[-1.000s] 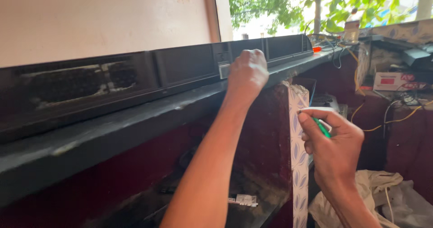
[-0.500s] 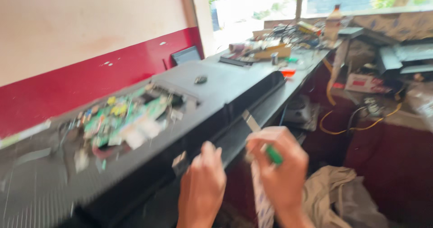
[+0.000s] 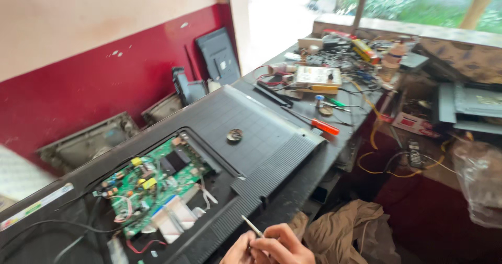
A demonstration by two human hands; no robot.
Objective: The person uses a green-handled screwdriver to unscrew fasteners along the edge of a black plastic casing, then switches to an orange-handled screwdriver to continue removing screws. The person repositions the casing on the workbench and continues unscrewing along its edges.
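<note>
Up and to the left of the hands, an opened black television back [image 3: 246, 133] lying flat on the worktop [image 3: 334, 149], with a green circuit board [image 3: 151, 178] bare in its cut-out and white flat cables [image 3: 172, 217] just below the board. Near the lower edge of the view, two hands close together: left hand [image 3: 238, 249] only partly in view, curled, its grip not to be told; right hand [image 3: 282, 247] just beside it, fingers closed around a thin metal tool [image 3: 252, 226]. Long axis of the tool running from the right hand up and to the left, its tip towards the edge of the television back and, further on, the circuit board; tip near that edge but apart from it, as far as can be seen. Both hands almost equally near to the board, the left one slightly nearer. Wrists low, knuckles of the right hand turned upward. Further up and to the right of the hands, an orange-handled screwdriver [image 3: 320, 125] lying on the worktop, well apart. To the right below, crumpled brown cloth [image 3: 350, 227] just beside the right hand; beyond it, yellow cables [image 3: 374, 138] hanging from the cluttered worktop.
</note>
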